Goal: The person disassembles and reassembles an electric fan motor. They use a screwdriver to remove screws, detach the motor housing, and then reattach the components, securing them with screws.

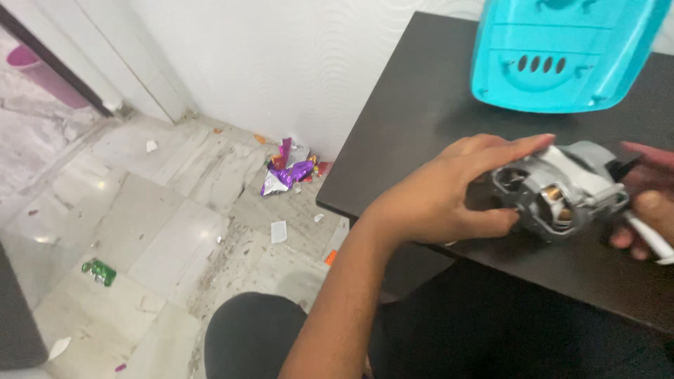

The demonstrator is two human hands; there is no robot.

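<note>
A grey electric motor (565, 188) with copper windings showing lies on the dark table (421, 98). My left hand (449, 193) grips it from the left, fingers laid over its top and thumb under its near side. My right hand (649, 203) sits at the frame's right edge, against the motor's far end, closed on a thin white tool (649, 238). Part of the right hand is cut off by the frame.
A turquoise plastic housing (562, 52) with slotted vents stands on the table behind the motor. To the left, the tiled floor (140, 231) holds crumpled purple foil wrappers (288, 172), paper scraps and a green wrapper (100, 271). My dark-clothed knee (253, 337) is below.
</note>
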